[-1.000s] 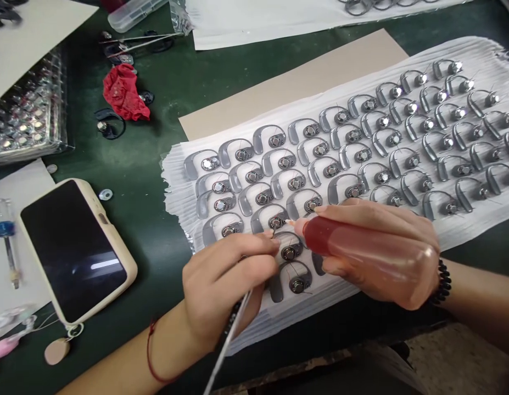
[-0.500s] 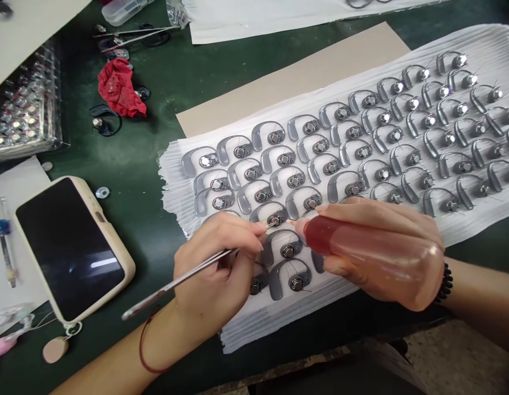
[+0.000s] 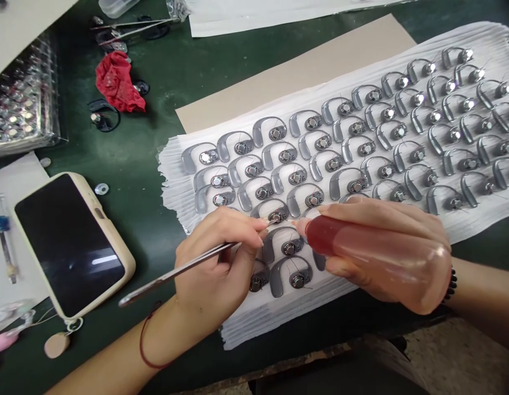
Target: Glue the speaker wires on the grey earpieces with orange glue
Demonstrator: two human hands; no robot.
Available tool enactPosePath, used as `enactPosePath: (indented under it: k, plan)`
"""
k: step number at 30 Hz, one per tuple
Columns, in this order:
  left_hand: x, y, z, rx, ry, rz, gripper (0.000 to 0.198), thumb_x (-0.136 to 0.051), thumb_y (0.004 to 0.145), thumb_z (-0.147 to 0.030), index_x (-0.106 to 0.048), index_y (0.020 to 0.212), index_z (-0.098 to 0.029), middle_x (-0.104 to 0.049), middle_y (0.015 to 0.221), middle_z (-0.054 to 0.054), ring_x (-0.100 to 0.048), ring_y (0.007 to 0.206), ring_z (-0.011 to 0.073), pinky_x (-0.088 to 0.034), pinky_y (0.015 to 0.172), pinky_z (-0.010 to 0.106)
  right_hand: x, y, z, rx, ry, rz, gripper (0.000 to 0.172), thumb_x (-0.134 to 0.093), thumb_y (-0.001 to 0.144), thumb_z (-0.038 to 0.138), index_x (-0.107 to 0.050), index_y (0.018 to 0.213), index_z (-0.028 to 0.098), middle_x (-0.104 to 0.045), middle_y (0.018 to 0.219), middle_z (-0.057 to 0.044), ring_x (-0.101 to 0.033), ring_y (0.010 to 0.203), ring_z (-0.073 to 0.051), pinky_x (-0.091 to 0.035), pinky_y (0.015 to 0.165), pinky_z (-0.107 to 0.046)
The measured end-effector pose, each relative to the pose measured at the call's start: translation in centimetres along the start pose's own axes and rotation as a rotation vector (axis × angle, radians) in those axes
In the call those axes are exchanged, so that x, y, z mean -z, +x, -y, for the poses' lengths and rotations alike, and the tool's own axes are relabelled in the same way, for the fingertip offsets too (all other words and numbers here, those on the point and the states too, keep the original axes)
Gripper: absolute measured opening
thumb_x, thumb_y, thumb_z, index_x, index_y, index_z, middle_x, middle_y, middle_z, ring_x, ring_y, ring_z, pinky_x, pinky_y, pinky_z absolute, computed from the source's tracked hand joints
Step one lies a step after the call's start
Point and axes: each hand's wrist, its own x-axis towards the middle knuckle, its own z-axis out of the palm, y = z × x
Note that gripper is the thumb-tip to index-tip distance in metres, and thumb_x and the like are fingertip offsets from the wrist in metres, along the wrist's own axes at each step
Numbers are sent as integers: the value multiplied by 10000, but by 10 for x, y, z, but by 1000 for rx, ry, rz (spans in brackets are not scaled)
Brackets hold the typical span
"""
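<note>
My left hand (image 3: 215, 269) pinches metal tweezers (image 3: 175, 271), whose tips touch the round metal disc of a grey ear-hook piece (image 3: 274, 213) in the near rows. My right hand (image 3: 386, 241) is wrapped round a soft bottle of reddish liquid (image 3: 373, 255), its thin nozzle pointing left at the same piece. Several rows of grey ear-hook pieces (image 3: 345, 131) with metal discs lie on a stack of white sheets (image 3: 172, 181).
A phone in a cream case (image 3: 71, 244) lies left on the green table. A red cloth (image 3: 116, 82), a clear tray of small metal parts (image 3: 19, 109), a syringe (image 3: 5, 241) and a brown card (image 3: 287, 77) lie around.
My left hand turned the tweezers from pointing down toward me to lying out to the left, and brought their tips to the piece by the nozzle. The view shifted slightly.
</note>
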Motion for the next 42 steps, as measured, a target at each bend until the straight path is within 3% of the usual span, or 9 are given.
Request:
enactPosePath:
  k: [11,20,24,29,34,39,42]
  plan:
    - [0,0,1,8,-9,5,212,-612,713,30,-545,675,-168,-645,732,-2,-628,676,122,-517,564,263,1,1,1,4,5,5,280,-534,851,390,-627,821,128,-642,681,-46,-579,584,-88,-480,540,-194]
    - [0,0,3,-10,-31,12,205,-588,724,51,-544,699,-148,-630,717,4,-623,692,111,-505,582,245,3,-1,2,-84,43,48,280,-537,839,433,-556,866,156,-646,718,-28,-584,612,-108,-502,555,-223]
    - [0,-1,5,-32,-45,16,195,-616,697,34,-537,694,-144,-634,731,7,-617,697,113,-492,563,239,3,2,3,-44,66,35,273,-578,822,393,-555,857,124,-637,682,-32,-571,580,-95,-489,538,-209]
    - [1,-3,2,48,-16,16,192,-591,734,6,-537,686,-172,-637,748,-6,-609,698,108,-491,574,255,5,2,2,-72,143,51,226,-583,821,351,-570,839,126,-652,678,-40,-593,558,-94,-499,521,-202]
    - [-1,-2,0,85,-21,4,186,-573,758,-18,-531,682,-183,-631,730,-11,-610,698,118,-495,590,275,4,-2,-4,-237,356,151,336,-591,804,414,-560,963,121,-679,799,-82,-647,626,-151,-544,503,-257]
    - [0,-2,2,39,-42,19,188,-590,734,2,-533,697,-173,-629,724,-7,-618,702,121,-501,592,261,1,3,-9,-255,564,67,135,-579,826,249,-619,800,123,-650,810,-59,-650,734,-104,-540,537,-178]
    - [1,-2,3,54,-33,24,200,-593,725,19,-532,695,-169,-627,731,-8,-622,717,127,-502,601,266,0,7,-11,-255,516,80,172,-552,843,244,-658,781,124,-657,816,-56,-641,772,-83,-534,601,-150]
